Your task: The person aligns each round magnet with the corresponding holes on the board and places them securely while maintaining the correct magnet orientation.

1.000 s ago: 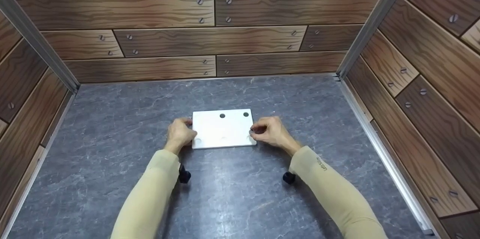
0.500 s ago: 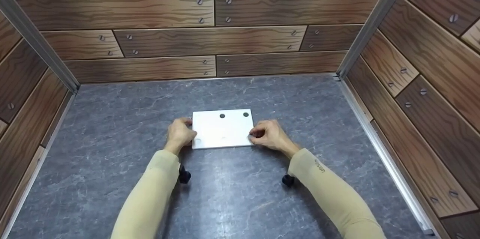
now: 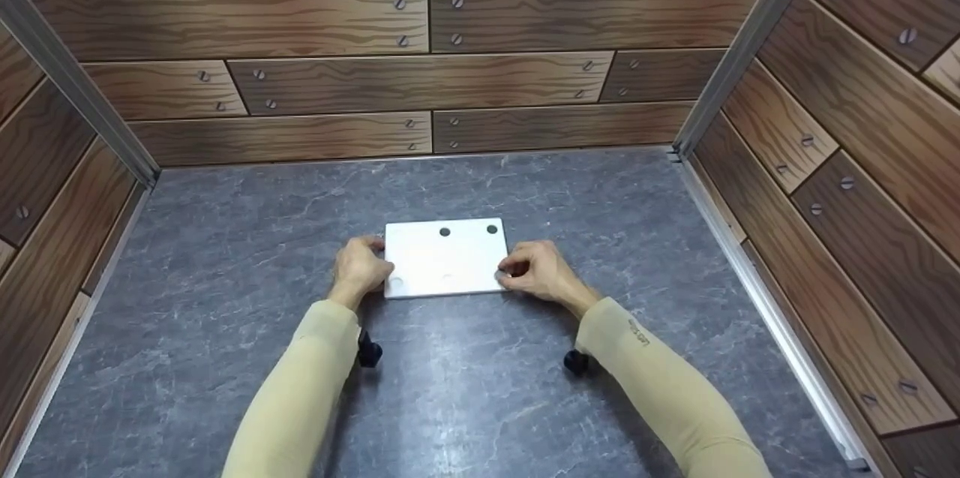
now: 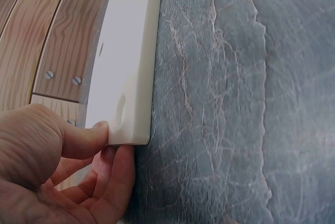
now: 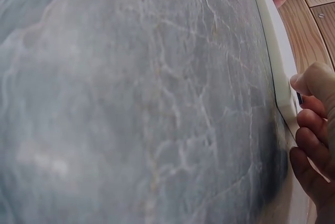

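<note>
A white rectangular plate (image 3: 442,257) lies flat on the grey floor, its thick near edge visible in both wrist views. Two dark round spots mark its far side, whether holes or discs I cannot tell. Pale round recesses show along its near side. My left hand (image 3: 361,266) grips the plate's left end, thumb (image 4: 91,139) on top and fingers curled at the edge. At the near right corner, my right hand (image 3: 541,269) pinches a small dark piece (image 5: 299,98) between thumb and finger, right at the plate's surface. The fingers hide most of that piece.
Wood-patterned panels (image 3: 330,20) wall the space at the back and both sides. Metal rails (image 3: 772,328) run along the corners and right floor edge. A black fitting sits under each wrist, including the right one (image 3: 576,362).
My right hand has shifted slightly nearer and down onto the plate's near right corner with the small dark piece. The left hand and the plate have stayed put.
</note>
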Demonstrator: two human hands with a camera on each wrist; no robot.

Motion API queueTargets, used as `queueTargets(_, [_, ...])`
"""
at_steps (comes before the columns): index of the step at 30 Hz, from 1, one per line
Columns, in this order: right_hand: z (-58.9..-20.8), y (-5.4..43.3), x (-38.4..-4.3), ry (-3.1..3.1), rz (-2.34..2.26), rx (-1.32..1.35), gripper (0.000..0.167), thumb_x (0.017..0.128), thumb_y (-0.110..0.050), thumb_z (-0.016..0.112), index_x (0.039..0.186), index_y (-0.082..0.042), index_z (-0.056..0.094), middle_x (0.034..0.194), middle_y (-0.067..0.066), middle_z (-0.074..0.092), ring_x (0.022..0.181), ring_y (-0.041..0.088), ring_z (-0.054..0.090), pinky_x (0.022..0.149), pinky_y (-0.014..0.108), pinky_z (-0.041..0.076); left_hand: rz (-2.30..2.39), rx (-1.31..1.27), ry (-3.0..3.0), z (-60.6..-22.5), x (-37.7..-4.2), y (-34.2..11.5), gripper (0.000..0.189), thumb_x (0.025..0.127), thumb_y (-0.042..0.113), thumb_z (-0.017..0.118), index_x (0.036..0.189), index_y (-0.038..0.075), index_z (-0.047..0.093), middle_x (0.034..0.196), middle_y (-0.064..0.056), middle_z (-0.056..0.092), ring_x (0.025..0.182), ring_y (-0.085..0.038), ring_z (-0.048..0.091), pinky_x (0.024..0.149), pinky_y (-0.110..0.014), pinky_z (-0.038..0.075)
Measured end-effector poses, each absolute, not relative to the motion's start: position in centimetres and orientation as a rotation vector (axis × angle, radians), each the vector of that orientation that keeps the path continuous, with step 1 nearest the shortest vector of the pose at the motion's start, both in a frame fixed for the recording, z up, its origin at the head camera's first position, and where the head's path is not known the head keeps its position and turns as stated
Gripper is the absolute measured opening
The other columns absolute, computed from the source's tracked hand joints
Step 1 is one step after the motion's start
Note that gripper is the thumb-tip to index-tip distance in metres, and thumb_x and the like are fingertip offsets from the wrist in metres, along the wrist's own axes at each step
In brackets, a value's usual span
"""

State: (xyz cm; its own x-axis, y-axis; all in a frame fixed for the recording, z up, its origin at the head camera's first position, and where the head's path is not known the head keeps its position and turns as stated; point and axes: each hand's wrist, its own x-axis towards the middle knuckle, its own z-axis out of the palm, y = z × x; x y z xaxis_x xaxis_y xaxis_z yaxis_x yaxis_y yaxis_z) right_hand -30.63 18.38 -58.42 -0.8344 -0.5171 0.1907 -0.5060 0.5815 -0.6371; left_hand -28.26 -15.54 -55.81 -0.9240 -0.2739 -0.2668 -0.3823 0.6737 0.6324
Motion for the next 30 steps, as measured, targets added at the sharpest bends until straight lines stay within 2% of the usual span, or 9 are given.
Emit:
queueTargets(15, [-58.53, 18.5, -30.7, 2.759, -1.101, -0.857, 0.015, 0.092, -0.016, 0.091, 0.102, -0.005, 0.09, 0.09, 0.01, 0.079, 0.078, 0.007, 0.066, 0.071, 0.019, 0.053, 1.07, -0.561, 2.713, -55.93, -28.46, -15.48, 0.057, 0.09, 0.005, 0.07, 0.147, 0.008, 0.072, 0.153, -0.019, 0.07, 0.13, -0.035, 0.068, 0.115, -0.049, 0.058])
queueTargets(26, [-58.4, 18.59, -30.72, 2.755, -1.108, -0.861, 0.016, 0.091, -0.016, 0.091, 0.103, -0.007, 0.09, 0.091, 0.011, 0.079, 0.08, 0.013, 0.067, 0.072, 0.019, 0.052, 1.061, -0.533, 2.735, -56.06, -28.43, -15.63, 0.054, 0.092, 0.006, 0.068, 0.146, 0.008, 0.073, 0.153, -0.017, 0.072, 0.128, -0.035, 0.068, 0.11, -0.047, 0.061])
queueTargets(30, [-58.36, 18.6, -30.77, 2.764, -1.087, -0.855, 0.017, 0.09, -0.017, 0.092, 0.104, -0.007, 0.09, 0.092, 0.009, 0.08, 0.081, 0.013, 0.068, 0.074, 0.019, 0.052, 1.069, -0.545, 2.714, -56.06, -28.47, -15.56, 0.055, 0.093, 0.006, 0.069, 0.148, 0.007, 0.071, 0.155, -0.019, 0.069, 0.129, -0.035, 0.068, 0.113, -0.049, 0.06])
